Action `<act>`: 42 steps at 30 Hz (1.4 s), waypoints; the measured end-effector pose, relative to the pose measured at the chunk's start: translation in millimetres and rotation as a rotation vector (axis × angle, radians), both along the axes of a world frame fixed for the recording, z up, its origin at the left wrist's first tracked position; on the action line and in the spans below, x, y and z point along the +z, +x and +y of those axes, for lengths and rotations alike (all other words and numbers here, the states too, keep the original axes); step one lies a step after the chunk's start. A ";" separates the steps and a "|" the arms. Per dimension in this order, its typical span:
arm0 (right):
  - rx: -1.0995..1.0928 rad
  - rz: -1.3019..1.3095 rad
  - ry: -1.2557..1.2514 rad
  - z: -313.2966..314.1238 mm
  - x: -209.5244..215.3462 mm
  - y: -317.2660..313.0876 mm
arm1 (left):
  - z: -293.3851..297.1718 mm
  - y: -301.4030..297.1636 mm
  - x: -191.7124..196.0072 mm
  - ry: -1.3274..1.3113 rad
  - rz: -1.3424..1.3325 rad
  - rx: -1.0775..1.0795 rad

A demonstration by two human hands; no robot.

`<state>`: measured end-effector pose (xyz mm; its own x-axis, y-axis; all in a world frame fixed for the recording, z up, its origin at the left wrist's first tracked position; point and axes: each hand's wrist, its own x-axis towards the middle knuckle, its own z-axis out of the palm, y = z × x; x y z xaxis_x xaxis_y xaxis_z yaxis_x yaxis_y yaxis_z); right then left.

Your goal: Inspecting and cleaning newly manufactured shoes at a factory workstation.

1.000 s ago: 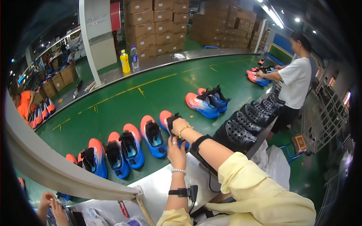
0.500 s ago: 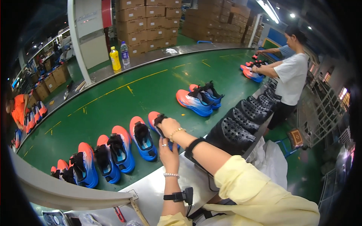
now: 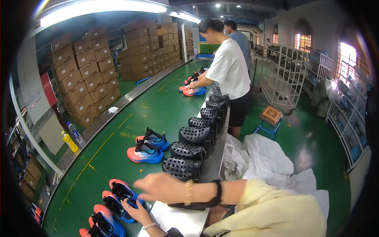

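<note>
has the end sneaker (image 3: 124,191) at the fingertips of the left hand (image 3: 137,213), cannot tell whether gripped, and just left of the right hand (image 3: 160,188), empty, loosely open.

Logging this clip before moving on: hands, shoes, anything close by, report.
Left hand at heels of orange-and-blue shoes, grip unclear. Right hand blurred, loosely open, nothing visible in it. Black perforated pieces just beyond right hand.
</note>
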<state>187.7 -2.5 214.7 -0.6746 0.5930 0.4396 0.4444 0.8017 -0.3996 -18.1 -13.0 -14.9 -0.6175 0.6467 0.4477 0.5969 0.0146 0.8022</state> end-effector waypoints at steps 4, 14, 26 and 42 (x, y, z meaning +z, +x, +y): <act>-0.462 0.225 0.139 7.8 13.8 95.1 | 5.6 -10.2 18.8 0.214 -0.227 -0.125; -0.493 0.355 -0.071 20.4 -82.5 132.1 | 74.3 -79.0 86.2 -0.422 0.387 0.003; -0.429 0.386 0.011 35.6 -97.6 144.3 | 79.5 -68.4 62.2 -0.708 0.773 0.097; -0.512 -0.226 -0.029 43.2 -50.4 165.2 | 159.0 68.8 99.3 -0.212 0.288 -0.410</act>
